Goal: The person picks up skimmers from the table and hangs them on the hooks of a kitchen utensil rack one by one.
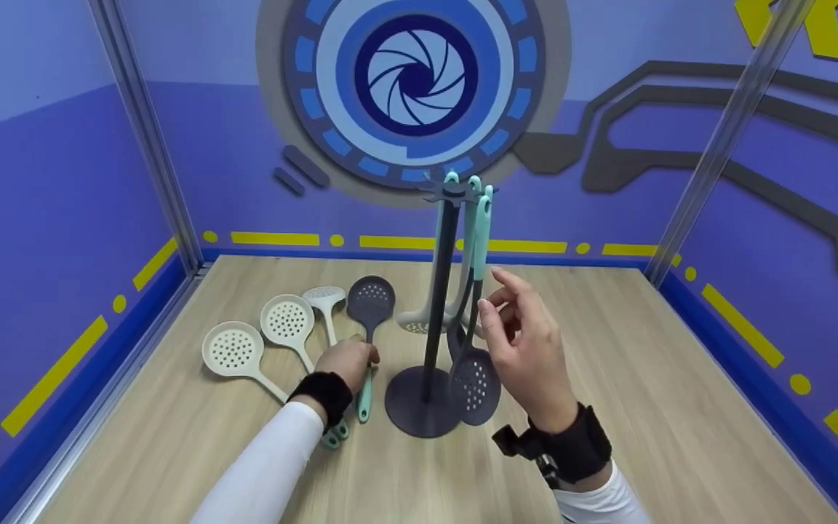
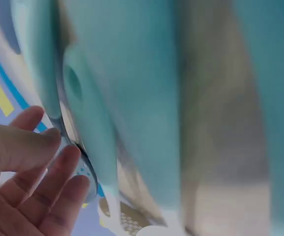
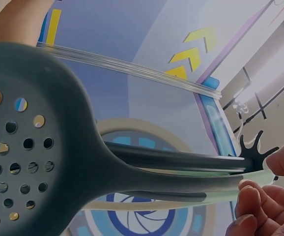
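Note:
My left hand (image 1: 346, 362) is over a dark slotted skimmer (image 1: 371, 295) with a teal handle, lying on the table. In the left wrist view its loosely bent fingers (image 2: 66, 157) and thumb are right at the skimmer's dark neck, not closed round it. My right hand (image 1: 528, 342) is raised beside a utensil stand (image 1: 430, 349), thumb and forefinger apart. Closest to it hangs another dark perforated skimmer (image 1: 476, 386) by its teal handle. In the right wrist view the fingertips (image 3: 250, 194) are close to this skimmer's handle. Other utensils hang behind, partly hidden.
Two cream perforated skimmers, an outer one (image 1: 232, 349) and an inner one (image 1: 286, 320), lie left on the wooden table (image 1: 644, 437). Beside them is a cream utensil with a smaller perforated head (image 1: 324, 295). A cream perforated utensil (image 1: 415, 320) hangs left of the pole. Blue walls enclose the table.

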The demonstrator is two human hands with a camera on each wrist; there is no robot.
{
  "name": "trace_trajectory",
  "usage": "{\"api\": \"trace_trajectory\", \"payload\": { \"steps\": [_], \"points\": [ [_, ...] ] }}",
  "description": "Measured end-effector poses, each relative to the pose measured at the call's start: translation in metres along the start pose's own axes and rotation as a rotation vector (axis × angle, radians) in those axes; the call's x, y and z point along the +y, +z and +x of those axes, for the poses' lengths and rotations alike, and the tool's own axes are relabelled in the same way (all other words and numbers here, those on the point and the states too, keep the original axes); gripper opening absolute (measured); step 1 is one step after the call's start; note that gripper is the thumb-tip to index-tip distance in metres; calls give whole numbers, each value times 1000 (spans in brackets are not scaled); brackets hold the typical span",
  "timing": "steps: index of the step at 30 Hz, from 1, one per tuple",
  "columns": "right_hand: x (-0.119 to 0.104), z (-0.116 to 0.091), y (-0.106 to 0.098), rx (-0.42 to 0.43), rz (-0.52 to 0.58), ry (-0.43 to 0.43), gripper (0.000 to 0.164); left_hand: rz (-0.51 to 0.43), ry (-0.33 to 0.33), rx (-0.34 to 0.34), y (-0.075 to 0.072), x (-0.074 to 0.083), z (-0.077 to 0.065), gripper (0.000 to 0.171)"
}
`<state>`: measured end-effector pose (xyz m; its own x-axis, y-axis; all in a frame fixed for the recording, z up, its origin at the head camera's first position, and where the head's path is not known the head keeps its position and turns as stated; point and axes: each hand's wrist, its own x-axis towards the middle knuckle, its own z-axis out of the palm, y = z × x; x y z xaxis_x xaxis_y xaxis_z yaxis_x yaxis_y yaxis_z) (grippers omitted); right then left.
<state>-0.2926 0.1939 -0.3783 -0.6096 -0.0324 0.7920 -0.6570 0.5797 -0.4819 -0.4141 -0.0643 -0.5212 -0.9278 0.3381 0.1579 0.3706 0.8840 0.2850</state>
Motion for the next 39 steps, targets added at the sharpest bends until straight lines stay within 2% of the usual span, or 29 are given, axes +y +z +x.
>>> {"api": "trace_trajectory", "payload": {
  "steps": [3,6,10,13,16,19,21,24,28,33,36,39],
  "points": [
    [0,0,0,1,-3,-3,44,0,14,-12,2,2,1,11],
    [1,0,0,2,-4,-6,44,-26,0,-22,4,4,3,11],
    [1,0,0,2,-1,2,44,-71,-12,-6,6,3,5,8],
    [0,1,1,9,5,-1,44,-109,8,18,6,0,5,6],
    [1,1,2,18,14,-12,44,-171,33,42,2,0,3,7],
    [1,1,2,18,20,-19,44,-234,50,72,-6,2,2,15],
    [1,1,1,13,18,-14,44,-267,58,106,-12,4,3,24],
    [2,0,1,5,6,-8,43,-265,60,175,-21,5,6,32],
    [2,0,1,0,2,2,42,-260,47,286,-31,4,8,27],
    [2,0,1,16,23,-8,42,-306,8,398,-46,5,7,20],
    [1,1,0,26,33,-16,43,-333,-13,437,-54,7,4,18],
    [0,1,0,30,41,-18,43,-355,-38,446,-63,11,-1,20]
  ]
}}
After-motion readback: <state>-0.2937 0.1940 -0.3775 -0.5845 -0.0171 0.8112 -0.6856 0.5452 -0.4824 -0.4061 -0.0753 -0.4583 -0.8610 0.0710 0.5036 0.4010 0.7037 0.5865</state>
